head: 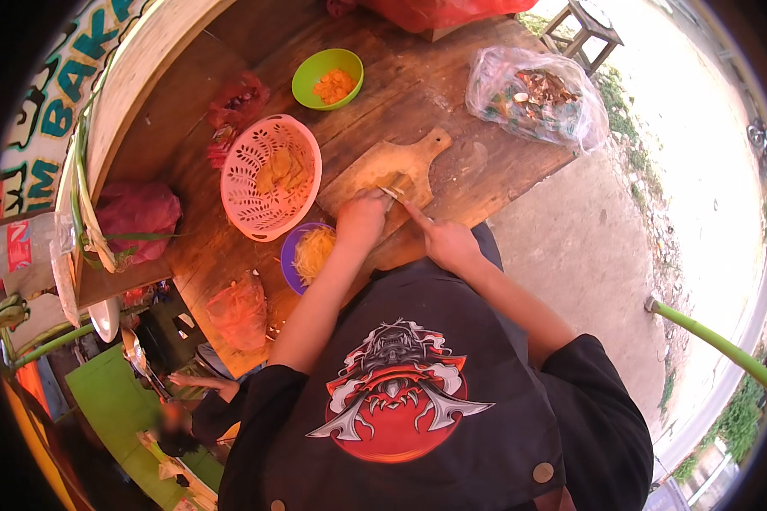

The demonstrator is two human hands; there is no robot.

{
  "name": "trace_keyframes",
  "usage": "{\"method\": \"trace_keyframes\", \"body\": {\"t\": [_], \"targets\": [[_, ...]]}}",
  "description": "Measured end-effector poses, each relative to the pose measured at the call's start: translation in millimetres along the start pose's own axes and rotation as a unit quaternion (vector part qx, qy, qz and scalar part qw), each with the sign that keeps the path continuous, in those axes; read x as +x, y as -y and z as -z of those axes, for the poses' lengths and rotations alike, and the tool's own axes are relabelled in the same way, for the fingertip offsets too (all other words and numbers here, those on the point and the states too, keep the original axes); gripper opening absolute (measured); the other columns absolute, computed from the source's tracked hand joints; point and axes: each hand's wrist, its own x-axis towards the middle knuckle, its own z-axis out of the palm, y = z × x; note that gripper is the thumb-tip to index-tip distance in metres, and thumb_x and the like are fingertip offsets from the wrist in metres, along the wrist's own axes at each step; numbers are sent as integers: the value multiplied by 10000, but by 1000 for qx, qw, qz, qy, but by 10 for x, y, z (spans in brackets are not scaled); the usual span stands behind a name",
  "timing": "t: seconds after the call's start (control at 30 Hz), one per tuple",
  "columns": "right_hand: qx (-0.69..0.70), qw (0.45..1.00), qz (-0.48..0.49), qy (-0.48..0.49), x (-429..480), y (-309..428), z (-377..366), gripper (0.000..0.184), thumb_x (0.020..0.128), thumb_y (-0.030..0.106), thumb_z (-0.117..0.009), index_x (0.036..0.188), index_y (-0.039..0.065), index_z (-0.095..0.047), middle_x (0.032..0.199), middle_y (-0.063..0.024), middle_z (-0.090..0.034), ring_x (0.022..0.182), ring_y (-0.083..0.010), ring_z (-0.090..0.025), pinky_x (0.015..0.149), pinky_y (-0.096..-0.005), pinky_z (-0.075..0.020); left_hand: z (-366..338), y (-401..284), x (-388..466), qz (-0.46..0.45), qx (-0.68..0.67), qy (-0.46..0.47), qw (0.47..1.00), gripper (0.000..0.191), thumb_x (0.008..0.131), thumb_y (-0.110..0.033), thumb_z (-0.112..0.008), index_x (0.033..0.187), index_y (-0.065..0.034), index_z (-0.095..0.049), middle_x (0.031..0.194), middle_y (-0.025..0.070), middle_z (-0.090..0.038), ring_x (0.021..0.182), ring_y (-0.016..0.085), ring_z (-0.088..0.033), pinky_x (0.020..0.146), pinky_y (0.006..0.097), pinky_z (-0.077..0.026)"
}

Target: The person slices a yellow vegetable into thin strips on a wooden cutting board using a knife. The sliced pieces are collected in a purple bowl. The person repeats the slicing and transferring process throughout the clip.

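Note:
A wooden cutting board [365, 167] with a holed handle lies on the table, with a brownish-yellow food piece [397, 181] on it. My left hand [363, 217] presses down at the near side of that piece, fingers bent over its edge. In my right hand [449, 241] is a knife [393, 193], index finger stretched along it, its blade at the food beside my left fingertips. Left of the board, a pink perforated basket [227, 185] holds flat yellowish pieces [286, 168]. Partly behind my left forearm, a purple bowl [289, 255] holds thin pale-yellow shreds [313, 252].
A green bowl [305, 67] of orange slices stands beyond the basket. A clear plastic bag [537, 99] of scraps sits at the table's right edge. Red plastic bags [238, 312] lie at the left, near spring onions [84, 191]. Another person's hand [198, 381] shows at lower left.

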Motion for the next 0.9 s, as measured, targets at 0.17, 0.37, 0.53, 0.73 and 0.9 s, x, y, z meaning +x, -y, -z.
{"method": "trace_keyframes", "body": {"t": [0.17,0.37,0.53,0.73,0.9], "targets": [[-1,999,-14,39,-22,50,110,761,999,135,-503,1702,292,-257,861,-247,-719,780,-436,-720,727,-547,-586,-18,-4,-16,6,-10,-14,1000,205,914,-116,-601,1021,-86,-773,1026,62,-738,1037,284,-703,856,426,-598],[-6,1000,2,29,-8,-31,-13,749,997,135,-502,1696,285,-279,898,-234,-729,786,-434,-719,722,-543,-587,-55,23,-3,5,1,-8,1000,188,925,-98,-600,986,-89,-778,1020,80,-749,976,320,-728,826,467,-599],[2,1000,0,21,-8,-16,-19,760,1000,139,-495,1703,289,-250,933,-236,-734,797,-438,-721,741,-556,-586,-4,0,-16,14,9,19,1000,200,939,-121,-596,1010,-81,-779,1052,74,-749,1020,297,-714,848,446,-602],[0,1000,5,17,-8,24,16,752,1001,133,-488,1703,283,-260,932,-236,-734,787,-429,-723,711,-547,-585,-35,12,-32,15,18,10,1000,207,942,-136,-590,1008,-83,-778,1064,70,-748,1045,287,-706,848,440,-603],[2,1000,2,19,3,5,28,743,1005,138,-487,1700,283,-265,929,-231,-735,775,-423,-722,710,-548,-588,25,-44,-19,28,12,18,999,199,941,-134,-591,999,-82,-774,1054,75,-748,1036,292,-708,847,442,-600]]}}
